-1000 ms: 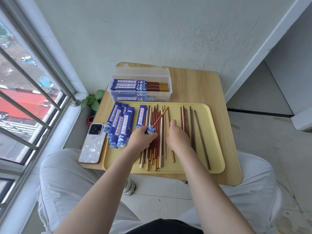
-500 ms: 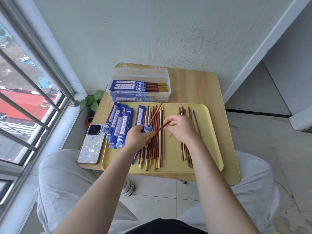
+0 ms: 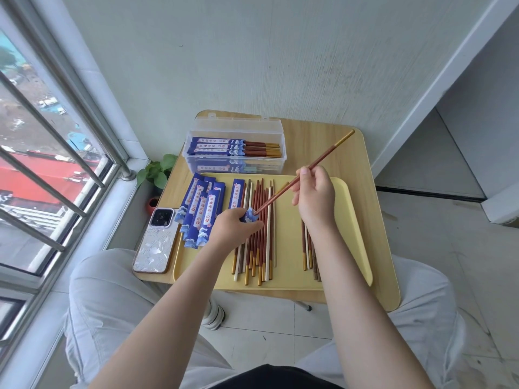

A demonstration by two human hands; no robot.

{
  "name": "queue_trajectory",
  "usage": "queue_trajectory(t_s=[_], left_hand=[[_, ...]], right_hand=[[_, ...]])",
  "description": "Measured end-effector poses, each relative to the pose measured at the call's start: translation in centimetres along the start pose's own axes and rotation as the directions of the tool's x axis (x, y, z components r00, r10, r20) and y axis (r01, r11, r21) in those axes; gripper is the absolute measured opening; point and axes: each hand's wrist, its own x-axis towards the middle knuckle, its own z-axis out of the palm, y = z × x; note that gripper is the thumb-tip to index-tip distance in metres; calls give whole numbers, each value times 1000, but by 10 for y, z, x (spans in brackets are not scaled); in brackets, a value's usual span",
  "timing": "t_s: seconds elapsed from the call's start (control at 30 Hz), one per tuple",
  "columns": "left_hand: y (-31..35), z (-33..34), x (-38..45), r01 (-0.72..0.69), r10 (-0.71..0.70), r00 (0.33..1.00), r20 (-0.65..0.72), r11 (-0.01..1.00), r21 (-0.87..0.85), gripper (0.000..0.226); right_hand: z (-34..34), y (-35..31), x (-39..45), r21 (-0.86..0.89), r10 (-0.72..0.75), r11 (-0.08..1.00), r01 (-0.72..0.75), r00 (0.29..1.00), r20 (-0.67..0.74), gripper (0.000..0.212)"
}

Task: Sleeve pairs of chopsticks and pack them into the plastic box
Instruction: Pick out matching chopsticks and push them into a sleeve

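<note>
While left hand point(image 3: 234, 227) grips sleeve point(image 3: 250, 215), right hand point(image 3: 316, 196) pinches chopstick point(image 3: 323, 157).

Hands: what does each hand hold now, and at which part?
The right hand pinches red-brown chopsticks near mid-length, their tips entering a blue sleeve. The left hand grips that sleeve near its open end.
</note>
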Motion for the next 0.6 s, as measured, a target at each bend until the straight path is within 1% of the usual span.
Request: queue_trajectory(t_s=[0.23, 0.3, 0.33, 0.4, 0.43, 0.47, 0.53, 0.6], left_hand=[[4, 1, -1, -13, 13, 1000, 15, 1000, 17, 26], [7, 1, -2, -22, 22, 1000, 18, 1000, 8, 25], [9, 1, -3, -28, 28, 999, 18, 1000, 1, 25], [13, -1, -3, -38, 39, 999, 16, 999, -36, 24], [15, -2, -4, -44, 44, 999, 13, 997, -57, 24], [16, -2, -4, -45, 46, 999, 9, 996, -74, 23], [17, -3, -4, -51, 51, 999, -2, 994, -92, 23], [18, -4, -2, -56, 55, 998, -16, 995, -80, 23]], right_hand=[[0, 0, 1, 12, -3, 1000, 4, 999, -32, 23], [-2, 2, 2, -24, -38, 999, 38, 999, 10, 24], [-3, 2, 2, -62, -76, 995, 79, 996, 49, 24], [-3, 2, 2, -121, -131, 982, 146, 984, 122, 17], [-3, 0, 2, -136, -134, 979, 152, 982, 133, 12], [-3, -1, 2, -154, -122, 978, 141, 984, 129, 19], [-3, -4, 4, -161, -61, 984, 77, 993, 102, 45], [-3, -7, 6, -114, -43, 992, 49, 997, 60, 63]])
